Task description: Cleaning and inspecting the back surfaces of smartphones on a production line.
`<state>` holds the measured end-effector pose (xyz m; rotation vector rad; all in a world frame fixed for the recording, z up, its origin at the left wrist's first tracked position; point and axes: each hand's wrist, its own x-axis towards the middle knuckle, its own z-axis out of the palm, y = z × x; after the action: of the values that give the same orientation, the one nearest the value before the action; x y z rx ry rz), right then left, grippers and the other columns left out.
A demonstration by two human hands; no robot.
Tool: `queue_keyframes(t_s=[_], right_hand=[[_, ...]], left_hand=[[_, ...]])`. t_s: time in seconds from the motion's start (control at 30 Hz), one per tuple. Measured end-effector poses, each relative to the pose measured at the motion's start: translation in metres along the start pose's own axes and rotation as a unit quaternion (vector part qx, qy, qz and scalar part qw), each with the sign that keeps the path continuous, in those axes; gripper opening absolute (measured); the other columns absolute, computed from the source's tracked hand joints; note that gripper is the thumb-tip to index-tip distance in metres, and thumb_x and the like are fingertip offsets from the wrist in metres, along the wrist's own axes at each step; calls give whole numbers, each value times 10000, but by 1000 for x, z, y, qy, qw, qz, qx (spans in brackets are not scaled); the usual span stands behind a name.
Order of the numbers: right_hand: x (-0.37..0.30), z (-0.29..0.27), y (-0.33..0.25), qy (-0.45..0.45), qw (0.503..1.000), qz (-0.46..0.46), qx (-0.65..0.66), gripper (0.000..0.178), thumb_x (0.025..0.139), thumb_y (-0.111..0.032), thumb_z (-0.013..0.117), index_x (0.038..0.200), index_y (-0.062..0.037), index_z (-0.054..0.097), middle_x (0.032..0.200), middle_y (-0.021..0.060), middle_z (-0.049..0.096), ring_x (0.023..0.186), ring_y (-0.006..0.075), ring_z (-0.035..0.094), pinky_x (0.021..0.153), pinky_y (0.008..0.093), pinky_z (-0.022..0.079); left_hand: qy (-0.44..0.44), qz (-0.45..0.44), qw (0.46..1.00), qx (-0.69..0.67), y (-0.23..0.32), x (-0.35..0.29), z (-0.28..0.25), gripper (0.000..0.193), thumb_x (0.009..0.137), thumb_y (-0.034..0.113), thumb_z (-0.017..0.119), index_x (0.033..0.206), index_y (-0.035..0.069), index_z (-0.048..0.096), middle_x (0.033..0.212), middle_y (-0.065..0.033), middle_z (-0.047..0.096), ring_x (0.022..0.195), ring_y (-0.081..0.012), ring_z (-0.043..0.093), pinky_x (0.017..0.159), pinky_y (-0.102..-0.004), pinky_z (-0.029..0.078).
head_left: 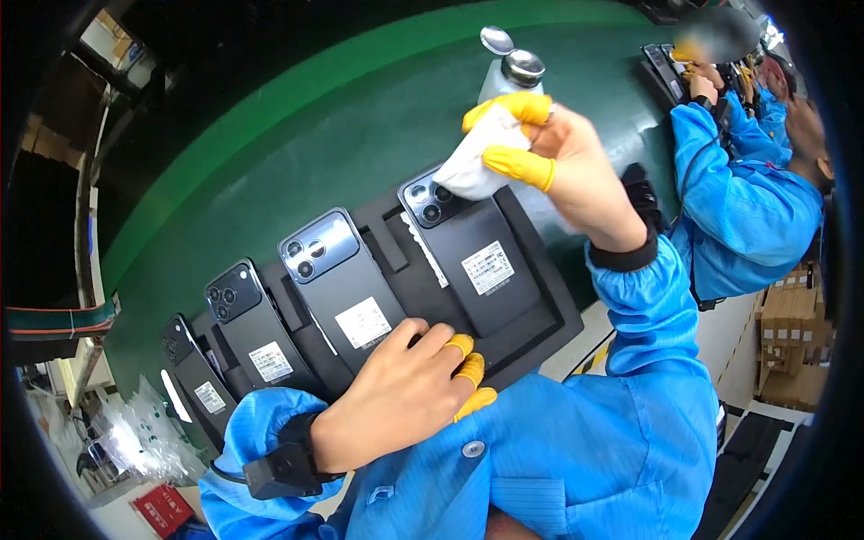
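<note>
Four phones [346, 281], one white cloth [481, 155]

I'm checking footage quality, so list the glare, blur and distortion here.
Head view: strong glare whitens part of the plastic bags at lower left; head view: the second phone from the right shows a pale sheen on its camera panel; head view: a soft blur hides a patch at upper right; head view: fisheye bows the green table, and the corners go black.
</note>
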<state>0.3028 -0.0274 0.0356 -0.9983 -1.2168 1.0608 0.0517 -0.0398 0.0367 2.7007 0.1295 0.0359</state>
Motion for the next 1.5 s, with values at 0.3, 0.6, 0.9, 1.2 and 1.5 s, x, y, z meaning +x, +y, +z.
queue_keyframes(t_s=[0.3, 0.6, 0.9, 1.2, 1.5], right_hand=[[10, -14, 35, -30, 877, -148, -456, 247, 817, -46, 680, 1064, -42, 664, 987, 130, 687, 896, 303, 663, 797, 335, 527], [22, -13, 26, -142, 838, -253, -462, 266, 783, 44, 645, 1047, 20, 668, 1041, 144, 690, 983, 343, 654, 901, 438, 507], [12, -7, 47, -252, 845, -312, -353, 136, 774, -98, 674, 885, -20, 668, 936, 118, 689, 822, 283, 659, 924, 475, 490], [16, 2, 46, -81, 872, -273, -398, 173, 712, 44, 689, 872, -21, 689, 880, 116, 702, 807, 267, 676, 926, 409, 494], [20, 6, 52, -195, 903, -269, -273, 57, 699, -24, 669, 752, -42, 677, 731, 70, 669, 669, 236, 630, 975, 475, 448]], left_hand=[[77, -17, 996, 42, -17, 30, 5, 413, 778, 309, 676, 1050, -2, 689, 1014, -199, 635, 1258, -341, 500, 1101, -536, 331], [55, -30, 992, 107, -11, 28, 11, 355, 802, 148, 570, 1102, -24, 653, 1046, -237, 653, 1191, -371, 568, 1038, -477, 436], [46, -26, 986, 159, -8, 26, 15, 431, 880, 195, 500, 1232, -49, 550, 841, -186, 635, 1214, -400, 548, 1075, -470, 386], [67, -24, 987, 142, -9, 27, 16, 426, 789, 155, 561, 1166, -38, 606, 1100, -261, 628, 1192, -371, 561, 1028, -437, 452], [92, -35, 986, 133, -9, 25, 20, 400, 775, 155, 572, 1120, -39, 624, 1095, -259, 619, 1183, -373, 563, 1010, -441, 464]])
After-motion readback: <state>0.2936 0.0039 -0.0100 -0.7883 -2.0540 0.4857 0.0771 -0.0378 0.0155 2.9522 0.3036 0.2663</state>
